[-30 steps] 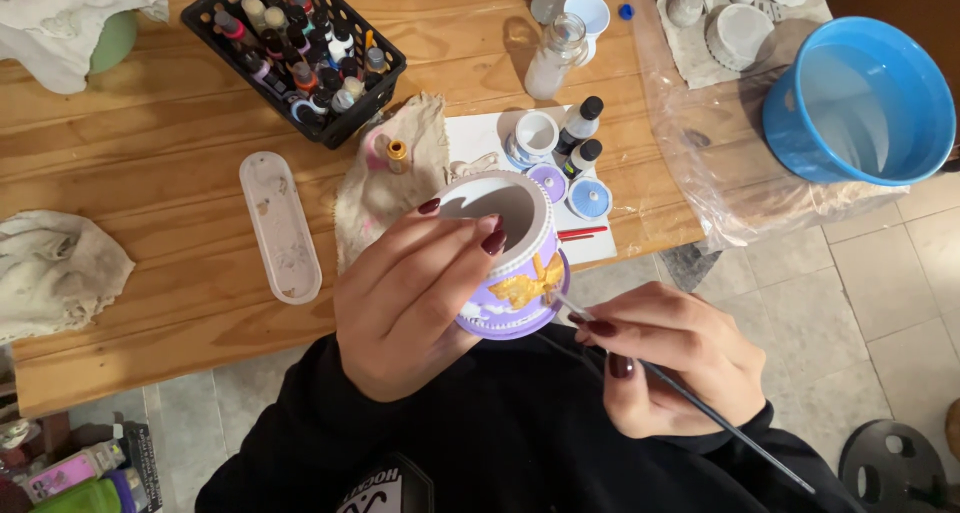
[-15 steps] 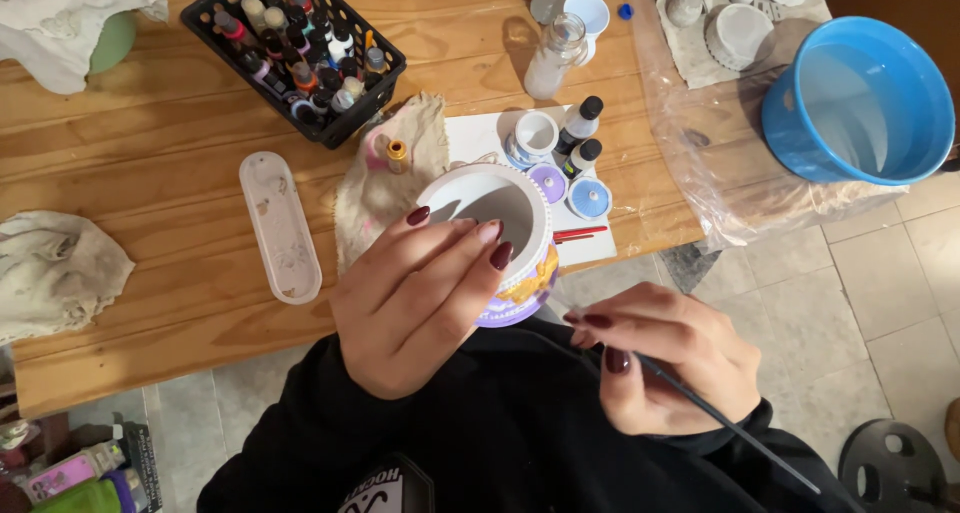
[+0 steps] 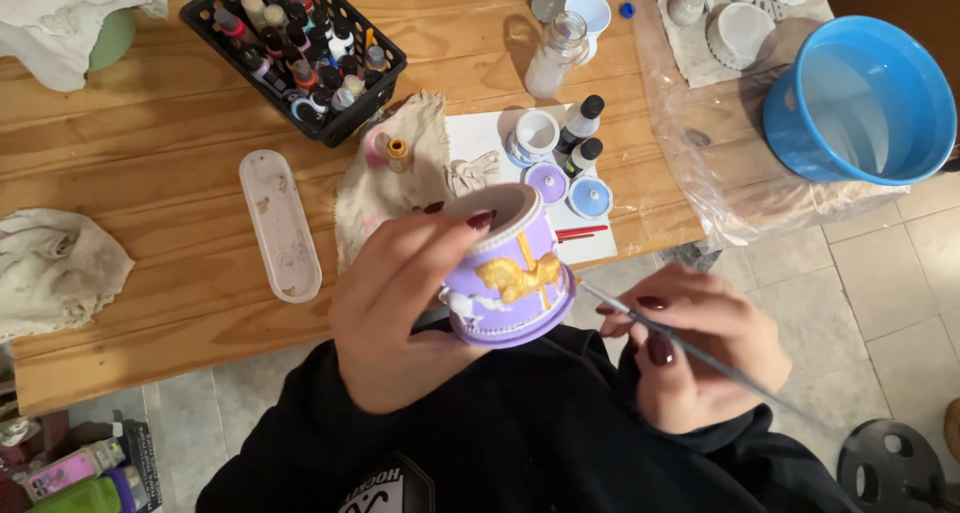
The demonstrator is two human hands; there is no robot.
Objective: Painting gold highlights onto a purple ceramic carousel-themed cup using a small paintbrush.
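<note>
the left hand (image 3: 400, 318) holds a round purple pot (image 3: 508, 278) with its fingers wrapped around the side and the top rim. the pot is tipped on its side, just in front of the person's chest, past the edge of the wooden table (image 3: 150, 163). it has a gold horse shape and small white dots on it, and it is white inside. the right hand (image 3: 690, 358) is just beside the pot and pinches a thin paint brush (image 3: 690, 348) tight in its fingers. the tip of the brush points at the bottom edge of the pot, very near it, but i cannot tell if it touches. on the table there is a black basket (image 3: 355, 118) full of small paint bottles, a long white tray (image 3: 280, 223), a dirty cloth (image 3: 395, 188) and some little open paint jars (image 3: 548, 183) on white paper. a blue bucket (image 3: 920, 143) sits on clear plastic at the far right
</note>
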